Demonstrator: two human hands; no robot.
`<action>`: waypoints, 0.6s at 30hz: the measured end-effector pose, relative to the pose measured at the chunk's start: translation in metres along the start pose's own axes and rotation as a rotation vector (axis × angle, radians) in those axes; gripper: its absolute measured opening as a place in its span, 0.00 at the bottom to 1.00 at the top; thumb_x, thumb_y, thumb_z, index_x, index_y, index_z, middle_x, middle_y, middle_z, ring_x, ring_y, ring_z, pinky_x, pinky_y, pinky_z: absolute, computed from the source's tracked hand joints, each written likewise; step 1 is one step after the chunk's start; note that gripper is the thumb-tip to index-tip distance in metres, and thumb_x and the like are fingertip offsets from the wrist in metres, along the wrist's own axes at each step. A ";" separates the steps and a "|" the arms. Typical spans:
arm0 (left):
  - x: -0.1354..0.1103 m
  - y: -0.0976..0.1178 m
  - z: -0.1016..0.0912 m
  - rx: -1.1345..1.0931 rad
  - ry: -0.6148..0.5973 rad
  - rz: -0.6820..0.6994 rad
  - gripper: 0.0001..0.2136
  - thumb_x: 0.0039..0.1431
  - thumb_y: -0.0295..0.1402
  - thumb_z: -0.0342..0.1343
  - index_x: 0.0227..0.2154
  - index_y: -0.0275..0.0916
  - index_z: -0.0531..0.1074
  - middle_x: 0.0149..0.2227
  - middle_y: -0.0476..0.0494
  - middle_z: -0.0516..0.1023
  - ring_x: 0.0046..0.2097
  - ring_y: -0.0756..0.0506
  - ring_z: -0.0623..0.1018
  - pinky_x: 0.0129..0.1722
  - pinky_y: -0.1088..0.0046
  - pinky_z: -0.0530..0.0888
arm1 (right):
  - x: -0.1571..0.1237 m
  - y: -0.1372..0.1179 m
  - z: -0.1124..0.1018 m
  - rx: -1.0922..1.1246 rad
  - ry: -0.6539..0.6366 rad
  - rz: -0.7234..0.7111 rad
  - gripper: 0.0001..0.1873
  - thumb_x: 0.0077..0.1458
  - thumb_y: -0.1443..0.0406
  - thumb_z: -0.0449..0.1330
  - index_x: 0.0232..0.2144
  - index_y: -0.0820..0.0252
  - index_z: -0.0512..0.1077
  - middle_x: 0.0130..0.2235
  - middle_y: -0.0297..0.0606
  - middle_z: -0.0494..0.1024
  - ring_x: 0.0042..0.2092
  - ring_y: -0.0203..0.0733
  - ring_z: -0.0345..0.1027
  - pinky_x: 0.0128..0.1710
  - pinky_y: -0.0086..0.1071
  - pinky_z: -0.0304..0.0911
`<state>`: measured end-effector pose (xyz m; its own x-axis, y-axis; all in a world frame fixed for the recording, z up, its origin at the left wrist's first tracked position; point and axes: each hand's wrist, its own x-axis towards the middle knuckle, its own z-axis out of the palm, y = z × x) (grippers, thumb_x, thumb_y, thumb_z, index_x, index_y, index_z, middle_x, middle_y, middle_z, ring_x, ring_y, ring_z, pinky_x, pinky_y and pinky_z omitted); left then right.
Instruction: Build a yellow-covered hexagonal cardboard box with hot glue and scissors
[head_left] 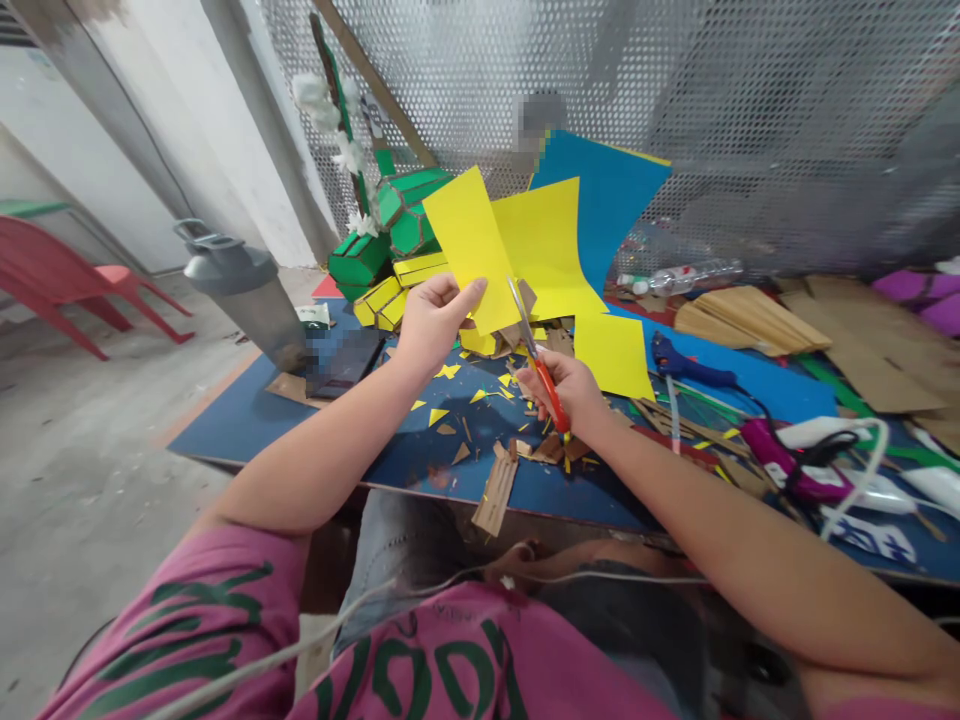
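Observation:
Pinched between the thumb and fingers of my left hand (442,312) is a yellow paper strip (469,240), held upright above the table. My right hand (574,390) grips a pair of scissors (551,385) with red handles. Their metal blades point up and lie at the strip's lower right edge; whether they touch the paper I cannot tell. Behind the strip stands a larger curved yellow sheet (544,240), and a blue sheet (607,205) rises behind that. A yellow square (613,355) lies just beyond my right hand.
Paper and cardboard scraps (495,485) litter the blue table (405,450). A grey shaker bottle (247,300) stands at the left, near green and yellow cardboard shapes (412,215). On the right are a blue glue gun (694,365), a magenta tool (795,465) with cords, and cardboard (862,340).

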<state>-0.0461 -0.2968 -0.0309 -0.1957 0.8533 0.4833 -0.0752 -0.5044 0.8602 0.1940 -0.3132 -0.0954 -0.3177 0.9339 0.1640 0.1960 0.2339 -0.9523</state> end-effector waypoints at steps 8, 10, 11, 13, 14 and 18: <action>-0.008 0.004 0.009 0.000 -0.045 -0.027 0.17 0.61 0.50 0.76 0.31 0.42 0.81 0.29 0.50 0.80 0.26 0.53 0.74 0.28 0.77 0.78 | -0.001 0.001 -0.002 -0.011 0.000 -0.057 0.31 0.56 0.36 0.75 0.31 0.52 0.71 0.23 0.27 0.72 0.20 0.38 0.70 0.17 0.34 0.68; -0.010 0.005 0.011 -0.003 -0.050 -0.034 0.18 0.60 0.50 0.76 0.31 0.42 0.81 0.29 0.50 0.80 0.26 0.54 0.74 0.28 0.77 0.78 | -0.001 0.002 -0.001 -0.011 0.011 -0.054 0.31 0.56 0.36 0.75 0.31 0.52 0.71 0.24 0.26 0.71 0.20 0.38 0.69 0.17 0.34 0.68; -0.010 0.006 0.011 -0.003 -0.048 -0.034 0.18 0.60 0.51 0.77 0.31 0.42 0.81 0.29 0.50 0.80 0.26 0.54 0.74 0.28 0.78 0.78 | 0.000 0.002 -0.001 -0.013 0.013 -0.057 0.31 0.56 0.36 0.76 0.31 0.51 0.71 0.24 0.26 0.71 0.20 0.38 0.68 0.17 0.34 0.68; -0.011 0.007 0.012 -0.003 -0.040 -0.030 0.19 0.59 0.51 0.77 0.31 0.42 0.81 0.28 0.50 0.80 0.26 0.54 0.73 0.27 0.78 0.79 | 0.000 0.004 -0.001 -0.025 0.016 -0.063 0.30 0.56 0.37 0.76 0.31 0.51 0.71 0.24 0.26 0.70 0.19 0.38 0.68 0.16 0.34 0.67; -0.011 0.007 0.011 -0.003 -0.037 -0.028 0.19 0.59 0.51 0.78 0.31 0.42 0.81 0.28 0.50 0.80 0.26 0.54 0.73 0.27 0.78 0.79 | 0.001 0.004 -0.001 -0.032 0.017 -0.061 0.30 0.56 0.37 0.76 0.32 0.51 0.71 0.23 0.25 0.70 0.19 0.39 0.68 0.16 0.34 0.66; -0.011 0.007 0.011 -0.007 -0.034 -0.037 0.19 0.59 0.52 0.77 0.31 0.42 0.81 0.30 0.50 0.81 0.26 0.54 0.74 0.27 0.77 0.79 | 0.000 0.004 0.000 -0.049 0.021 -0.036 0.31 0.55 0.36 0.76 0.31 0.51 0.71 0.22 0.26 0.70 0.18 0.41 0.70 0.16 0.35 0.63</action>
<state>-0.0338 -0.3084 -0.0286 -0.1597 0.8751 0.4568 -0.0884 -0.4735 0.8763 0.1945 -0.3127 -0.0989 -0.3062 0.9300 0.2034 0.2299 0.2796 -0.9322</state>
